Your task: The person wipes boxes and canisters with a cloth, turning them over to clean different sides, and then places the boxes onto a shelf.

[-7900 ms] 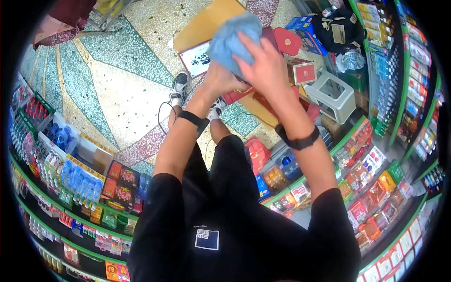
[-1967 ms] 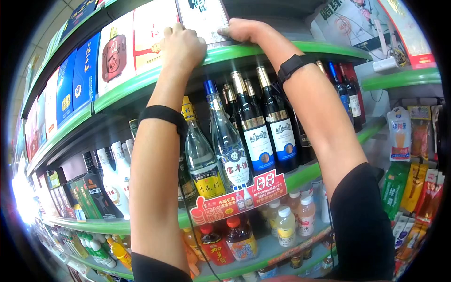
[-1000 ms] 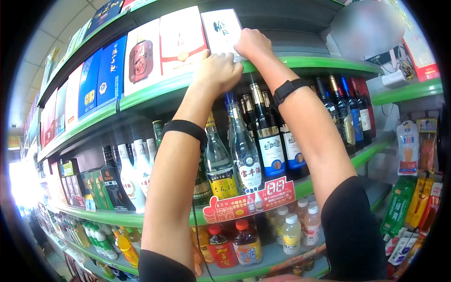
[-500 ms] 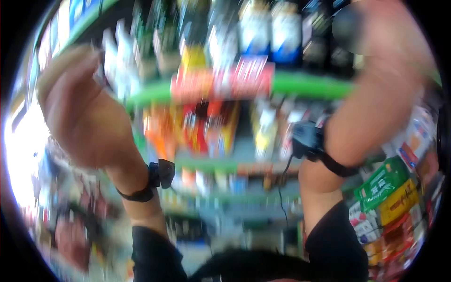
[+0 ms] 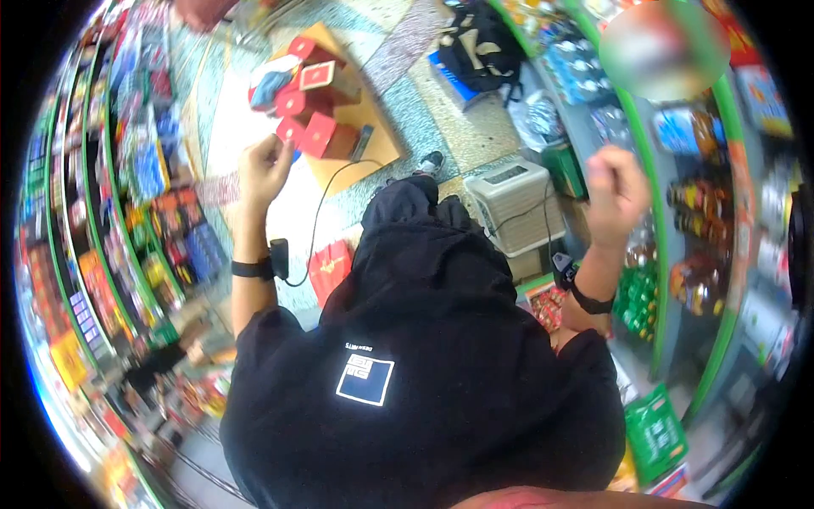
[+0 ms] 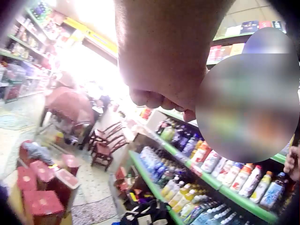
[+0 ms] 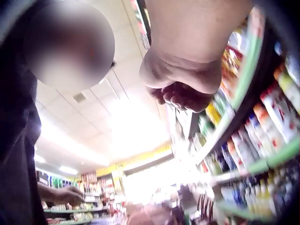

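Observation:
Both hands are held out in front of the body with nothing in them. My left hand [image 5: 264, 174], its fingers loosely bent, overlaps the edge of a group of red boxes [image 5: 324, 134] in the head view. A blue cloth [image 5: 270, 88] lies among those boxes, which stand on a brown cardboard piece [image 5: 373, 148] on the floor. On the other side, my right hand [image 5: 617, 195] is raised near the drink shelves, fingers loosely curled. The right wrist view shows those curled fingers [image 7: 180, 97] with no object in them.
A white plastic stool [image 5: 513, 208] stands right of the legs, with a black backpack [image 5: 483, 47] beyond it. A red bag [image 5: 331, 270] is by the left knee. Cables hang from both wrists. Wooden chairs [image 6: 107, 149] show in the left wrist view.
Earlier, both hands held a box with the blue cloth on it, then touched a white box on a high shelf. They have since let go and come down; the head view now faces the floor.

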Demonstrator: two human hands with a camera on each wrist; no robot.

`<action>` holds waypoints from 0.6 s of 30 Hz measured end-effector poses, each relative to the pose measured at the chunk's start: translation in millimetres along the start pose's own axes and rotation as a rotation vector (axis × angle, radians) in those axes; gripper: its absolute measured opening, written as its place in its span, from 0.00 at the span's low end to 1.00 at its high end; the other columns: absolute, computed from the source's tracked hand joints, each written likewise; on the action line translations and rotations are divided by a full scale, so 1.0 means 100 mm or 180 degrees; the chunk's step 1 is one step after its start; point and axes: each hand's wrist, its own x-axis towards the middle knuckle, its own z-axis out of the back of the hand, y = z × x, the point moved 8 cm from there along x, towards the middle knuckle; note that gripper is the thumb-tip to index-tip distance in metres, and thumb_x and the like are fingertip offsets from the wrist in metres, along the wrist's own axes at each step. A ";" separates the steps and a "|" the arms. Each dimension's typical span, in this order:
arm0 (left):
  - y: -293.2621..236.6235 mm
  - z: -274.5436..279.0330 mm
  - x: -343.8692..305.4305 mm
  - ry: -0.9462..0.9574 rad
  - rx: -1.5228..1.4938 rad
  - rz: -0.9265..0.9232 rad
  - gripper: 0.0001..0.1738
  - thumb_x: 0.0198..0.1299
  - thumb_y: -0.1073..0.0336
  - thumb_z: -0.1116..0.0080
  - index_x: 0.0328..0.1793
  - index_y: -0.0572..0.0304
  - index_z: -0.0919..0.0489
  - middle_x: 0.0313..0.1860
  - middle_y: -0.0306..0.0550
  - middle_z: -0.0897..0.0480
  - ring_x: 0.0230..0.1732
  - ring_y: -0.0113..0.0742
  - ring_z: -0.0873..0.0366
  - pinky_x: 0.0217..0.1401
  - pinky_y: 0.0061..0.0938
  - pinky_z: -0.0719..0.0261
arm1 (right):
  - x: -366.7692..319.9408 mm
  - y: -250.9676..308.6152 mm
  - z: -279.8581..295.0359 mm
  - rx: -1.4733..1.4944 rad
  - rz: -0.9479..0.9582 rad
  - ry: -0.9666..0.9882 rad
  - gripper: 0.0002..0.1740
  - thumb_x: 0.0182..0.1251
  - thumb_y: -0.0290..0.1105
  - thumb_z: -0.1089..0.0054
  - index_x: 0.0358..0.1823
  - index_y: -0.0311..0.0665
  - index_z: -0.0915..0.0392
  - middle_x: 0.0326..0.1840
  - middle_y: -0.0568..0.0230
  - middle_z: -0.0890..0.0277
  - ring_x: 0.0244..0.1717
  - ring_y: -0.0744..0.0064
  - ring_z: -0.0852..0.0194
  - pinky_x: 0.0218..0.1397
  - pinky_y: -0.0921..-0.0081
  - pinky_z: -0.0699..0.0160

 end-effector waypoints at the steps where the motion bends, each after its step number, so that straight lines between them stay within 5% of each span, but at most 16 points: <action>1: 0.26 -0.01 -0.25 -0.0048 -0.0129 0.0351 0.20 0.64 0.64 0.36 0.21 0.64 0.29 0.14 0.41 0.33 0.18 0.25 0.38 0.23 0.29 0.39 | -0.09 -0.37 -0.28 0.0283 -0.0295 0.0368 0.09 0.69 0.25 0.40 0.30 0.31 0.26 0.24 0.69 0.30 0.26 0.81 0.38 0.30 0.80 0.40; 6: 1.20 -0.26 -1.24 -0.0632 -0.0639 0.1560 0.18 0.71 0.65 0.43 0.27 0.65 0.28 0.19 0.36 0.35 0.24 0.21 0.41 0.25 0.26 0.41 | -0.72 -1.68 -1.60 -0.0072 -0.0970 0.2128 0.17 0.70 0.32 0.39 0.25 0.30 0.28 0.21 0.57 0.31 0.23 0.73 0.38 0.28 0.69 0.38; 8: 1.52 -0.37 -1.58 -0.1099 -0.0583 0.1571 0.13 0.73 0.66 0.46 0.37 0.67 0.20 0.21 0.38 0.29 0.25 0.22 0.36 0.28 0.26 0.36 | -1.04 -1.95 -1.92 -0.0540 -0.1070 0.3043 0.19 0.73 0.38 0.43 0.28 0.29 0.27 0.25 0.44 0.28 0.23 0.54 0.33 0.31 0.60 0.34; 9: 1.76 -0.47 -1.78 -0.1205 -0.0601 0.1683 0.13 0.73 0.65 0.50 0.46 0.68 0.17 0.25 0.50 0.21 0.28 0.34 0.25 0.36 0.33 0.25 | -1.20 -2.12 -2.00 -0.0744 -0.1042 0.3315 0.18 0.72 0.39 0.43 0.30 0.29 0.26 0.26 0.44 0.27 0.26 0.49 0.29 0.33 0.57 0.32; 10: 1.98 -0.56 -1.98 -0.0863 -0.0715 0.2247 0.12 0.71 0.66 0.47 0.49 0.67 0.18 0.25 0.48 0.22 0.28 0.31 0.25 0.34 0.32 0.26 | -1.38 -2.30 -2.04 -0.0950 -0.1024 0.3581 0.17 0.72 0.39 0.43 0.32 0.30 0.25 0.27 0.43 0.25 0.29 0.44 0.26 0.35 0.54 0.31; 12: 2.48 -0.78 -2.40 -0.0704 -0.0870 0.2697 0.12 0.70 0.66 0.44 0.51 0.67 0.18 0.25 0.43 0.22 0.28 0.29 0.26 0.32 0.29 0.27 | -1.69 -2.69 -1.94 -0.1481 -0.1206 0.3819 0.15 0.70 0.38 0.43 0.36 0.30 0.23 0.30 0.42 0.22 0.38 0.41 0.20 0.40 0.52 0.26; 14: 2.85 -0.82 -2.59 -0.1026 -0.1458 0.3059 0.11 0.67 0.67 0.41 0.51 0.65 0.18 0.24 0.37 0.25 0.25 0.26 0.29 0.29 0.25 0.29 | -1.88 -2.94 -1.73 -0.1571 -0.1625 0.3330 0.15 0.68 0.39 0.42 0.39 0.31 0.22 0.33 0.42 0.19 0.42 0.41 0.18 0.44 0.54 0.23; 16: 3.26 -0.97 -2.86 -0.2246 -0.3397 0.4499 0.12 0.65 0.68 0.40 0.53 0.62 0.19 0.25 0.33 0.25 0.24 0.24 0.30 0.27 0.22 0.30 | -2.02 -2.92 -1.66 -0.2221 -0.1552 0.2935 0.15 0.67 0.38 0.42 0.40 0.31 0.21 0.36 0.41 0.18 0.42 0.40 0.18 0.46 0.55 0.21; 18: 3.53 -0.98 -2.78 -0.2332 -0.3777 0.4592 0.14 0.64 0.67 0.39 0.55 0.60 0.20 0.26 0.33 0.26 0.23 0.23 0.31 0.24 0.22 0.31 | -2.44 -2.99 -1.69 -0.2583 -0.2366 0.3115 0.14 0.66 0.37 0.42 0.40 0.31 0.21 0.38 0.40 0.18 0.42 0.43 0.17 0.47 0.55 0.21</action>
